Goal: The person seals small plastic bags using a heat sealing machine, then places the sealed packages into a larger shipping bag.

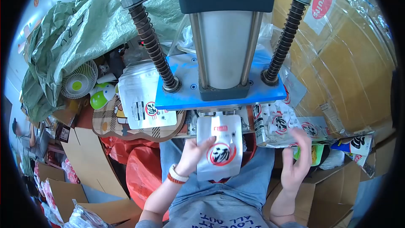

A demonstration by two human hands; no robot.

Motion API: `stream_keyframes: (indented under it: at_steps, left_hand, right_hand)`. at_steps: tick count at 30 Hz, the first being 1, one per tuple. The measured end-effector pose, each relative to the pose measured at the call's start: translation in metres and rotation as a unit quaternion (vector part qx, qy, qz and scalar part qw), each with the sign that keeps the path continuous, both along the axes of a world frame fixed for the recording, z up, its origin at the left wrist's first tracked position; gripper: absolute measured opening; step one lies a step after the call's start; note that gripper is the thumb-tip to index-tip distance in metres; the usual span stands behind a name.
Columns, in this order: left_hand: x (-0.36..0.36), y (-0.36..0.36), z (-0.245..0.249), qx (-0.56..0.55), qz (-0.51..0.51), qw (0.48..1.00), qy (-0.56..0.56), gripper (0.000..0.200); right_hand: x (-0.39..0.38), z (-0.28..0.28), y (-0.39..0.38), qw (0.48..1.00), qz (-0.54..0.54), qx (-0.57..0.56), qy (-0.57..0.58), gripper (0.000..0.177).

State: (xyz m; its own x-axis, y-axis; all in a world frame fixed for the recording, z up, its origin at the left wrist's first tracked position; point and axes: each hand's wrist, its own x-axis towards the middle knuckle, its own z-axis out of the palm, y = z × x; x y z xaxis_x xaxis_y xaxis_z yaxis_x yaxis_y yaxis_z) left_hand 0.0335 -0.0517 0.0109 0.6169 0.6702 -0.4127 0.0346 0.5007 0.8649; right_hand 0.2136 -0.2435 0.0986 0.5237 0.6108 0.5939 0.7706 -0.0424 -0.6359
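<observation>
A white printed pouch (220,164) with a red ring and black character is held by my left hand (196,151), thumb on its face. The pouch's upper edge lies at the front of a press with a blue plate (219,98). My right hand (296,160) is raised at the right with its fingers apart, holding nothing, near a bin of printed pouches and scraps (276,122). To the left of the press, a stack of similar white pouches (147,101) rests on a plaid board (109,120).
Spring-loaded posts (154,42) flank the press cylinder (224,50). A white fan (79,80) and green tarp (84,21) are at the left. Large cardboard (346,71) stands at the right, open boxes (63,194) lower left. Another person (38,141) is at the far left.
</observation>
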Motion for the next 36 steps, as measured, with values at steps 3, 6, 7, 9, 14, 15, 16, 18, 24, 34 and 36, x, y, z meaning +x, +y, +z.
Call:
stream_keyframes:
  at_steps: [3,6,7,9,14,15,16,18,24,34,36]
  left_hand:
    - [0.012,0.011,-0.001,-0.056,0.023,0.994,-0.092,0.021]
    - [0.012,0.012,-0.015,-0.016,0.020,0.999,-0.041,0.028]
    - [0.005,0.019,-0.017,0.078,-0.032,0.996,-0.019,0.038]
    - [-0.017,0.038,-0.013,0.303,0.030,0.945,0.114,0.062]
    - [-0.099,0.098,-0.028,0.649,-0.068,0.577,0.491,0.108]
    - [-0.106,0.092,-0.028,0.640,-0.127,0.588,0.477,0.108]
    - [-0.118,0.086,-0.046,0.701,-0.076,0.592,0.391,0.082]
    - [-0.133,0.068,-0.048,0.624,-0.001,0.724,0.293,0.040]
    - [-0.103,-0.005,0.020,0.597,0.158,0.766,0.178,0.040]
    - [-0.077,-0.047,0.073,0.633,-0.153,0.759,0.009,0.028]
    - [-0.057,-0.038,0.030,0.552,-0.167,0.817,-0.008,0.017]
  right_hand:
    - [0.034,-0.047,0.030,0.970,-0.149,-0.149,-0.119,0.032]
    - [0.044,-0.102,0.019,0.963,-0.113,-0.241,-0.027,0.027]
    - [0.036,-0.094,0.014,0.968,-0.048,-0.247,0.008,0.025]
    - [0.026,-0.086,0.012,0.977,-0.048,-0.205,-0.025,0.024]
    - [0.037,-0.085,0.003,0.983,0.020,-0.167,0.077,0.025]
    - [0.036,-0.083,0.004,0.984,0.035,-0.106,0.138,0.027]
    - [0.032,-0.082,0.004,0.977,0.045,-0.043,0.203,0.028]
    - [0.015,-0.061,-0.005,0.979,0.067,-0.013,0.191,0.030]
    - [-0.037,0.002,0.007,0.986,0.136,0.034,-0.089,0.055]
    - [-0.055,0.020,0.011,0.960,0.257,-0.008,-0.111,0.045]
    - [-0.044,-0.003,0.028,0.970,0.190,-0.081,-0.127,0.058]
